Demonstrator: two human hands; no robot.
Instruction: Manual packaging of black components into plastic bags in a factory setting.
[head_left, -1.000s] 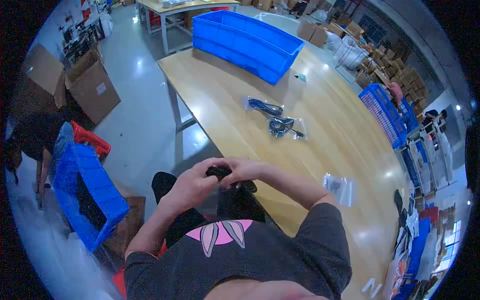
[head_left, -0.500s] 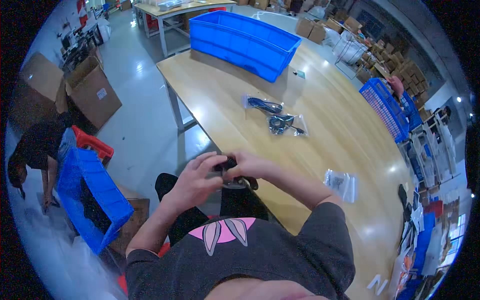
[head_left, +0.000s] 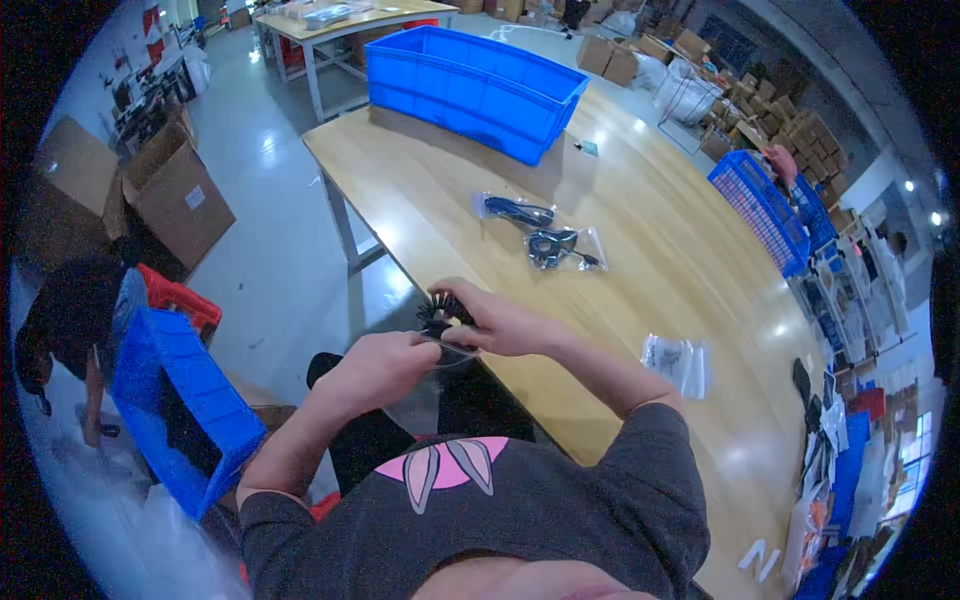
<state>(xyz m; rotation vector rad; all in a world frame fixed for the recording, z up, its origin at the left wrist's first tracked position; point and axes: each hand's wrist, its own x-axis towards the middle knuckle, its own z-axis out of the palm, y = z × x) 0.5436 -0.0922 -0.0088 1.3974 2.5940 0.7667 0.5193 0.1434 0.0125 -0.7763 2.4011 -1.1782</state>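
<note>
Close to my body, over the table's near left edge, both hands meet at a bundled black cable. My right hand is closed round the bundle, whose dark loops fan out past the fingers. Beside it my left hand is closed, fingertips pressed together at the rim of a clear plastic bag just below the cable. Two clear bags with black cables, a farther one and a nearer one, lie touching on the wooden table. Flat clear bags rest near my right forearm.
At the table's far end stands a long blue bin. A blue crate is beyond the right edge. Left of me are another blue bin, a red stool, open cardboard boxes and a bending person.
My left hand has gone from spread fingers to a closed pinch at the bag's rim. The black cable loops now show more above my hands. The whole view has shifted slightly.
</note>
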